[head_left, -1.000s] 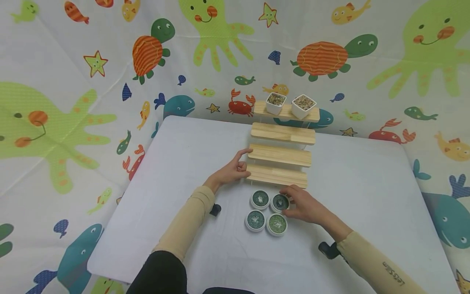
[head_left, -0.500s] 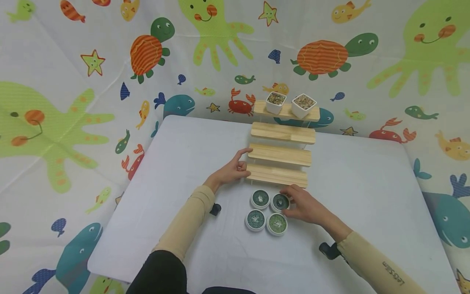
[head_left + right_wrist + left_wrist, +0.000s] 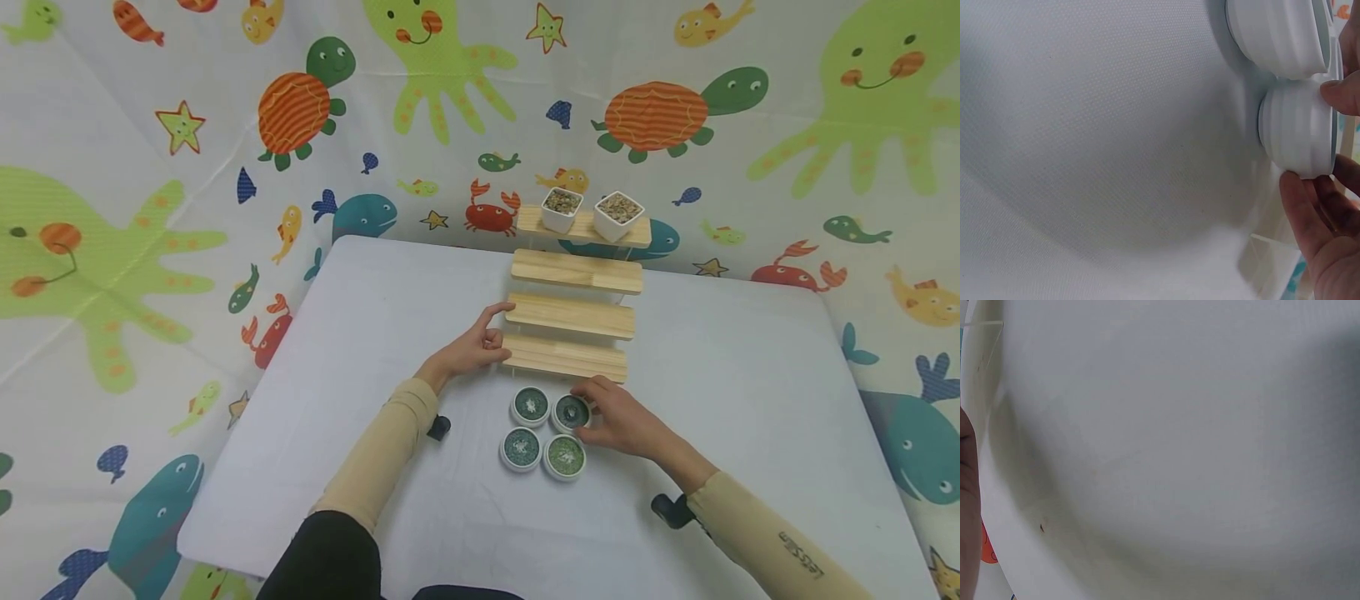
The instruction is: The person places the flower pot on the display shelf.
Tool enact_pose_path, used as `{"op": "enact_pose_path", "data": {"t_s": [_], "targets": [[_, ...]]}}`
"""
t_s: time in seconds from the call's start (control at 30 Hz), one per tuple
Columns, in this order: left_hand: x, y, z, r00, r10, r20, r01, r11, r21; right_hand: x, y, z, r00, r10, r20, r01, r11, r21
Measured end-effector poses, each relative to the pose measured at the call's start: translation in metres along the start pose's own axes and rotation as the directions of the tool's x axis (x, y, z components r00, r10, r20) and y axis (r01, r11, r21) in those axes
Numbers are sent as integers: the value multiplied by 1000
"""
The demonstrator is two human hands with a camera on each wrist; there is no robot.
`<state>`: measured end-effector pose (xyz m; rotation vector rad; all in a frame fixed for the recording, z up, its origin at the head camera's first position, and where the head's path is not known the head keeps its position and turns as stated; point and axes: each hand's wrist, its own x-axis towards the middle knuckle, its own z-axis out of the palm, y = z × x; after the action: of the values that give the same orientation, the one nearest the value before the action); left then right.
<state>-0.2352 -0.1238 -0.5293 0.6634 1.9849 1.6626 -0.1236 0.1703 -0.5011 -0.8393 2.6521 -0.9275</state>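
A tiered wooden shelf stand [image 3: 570, 271] rises at the table's back. At its left side my left hand [image 3: 468, 347] holds on, forefinger at the end of the second-lowest board [image 3: 573, 316], thumb at the lowest board [image 3: 566, 358]. My right hand [image 3: 622, 421] grips a small round white pot [image 3: 570, 412] with a dark green top. In the right wrist view the thumb [image 3: 1344, 94] lies on one side of the gripped pot [image 3: 1297, 128], fingers on the other. Beside it are two dark green-topped pots [image 3: 531, 406] and a lighter green one [image 3: 565, 457].
Two square white pots [image 3: 561, 210] with a grainy brown filling stand on the top board [image 3: 585, 227]. The white table [image 3: 360, 325] spreads around the stand, its back edge against a sheet printed with sea animals [image 3: 420, 75].
Both hands keep their places on the stand and the pot. The view shifts very slightly.
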Motion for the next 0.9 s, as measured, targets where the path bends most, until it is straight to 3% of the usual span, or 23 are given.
{"op": "enact_pose_path", "data": {"t_s": [0.27, 0.57, 0.9], "targets": [[0, 4, 1, 1000, -29, -3, 29, 1000, -10, 0, -2, -2, 1000, 4, -1, -4, 1000, -20], [-3, 14, -1, 999, -38, 37, 41, 997, -70, 1, -5, -8, 1000, 8, -6, -8, 1000, -26], [-1, 3, 0, 1000, -10, 8, 10, 1000, -20, 3, -10, -15, 1000, 17, 12, -16, 999, -35]]}}
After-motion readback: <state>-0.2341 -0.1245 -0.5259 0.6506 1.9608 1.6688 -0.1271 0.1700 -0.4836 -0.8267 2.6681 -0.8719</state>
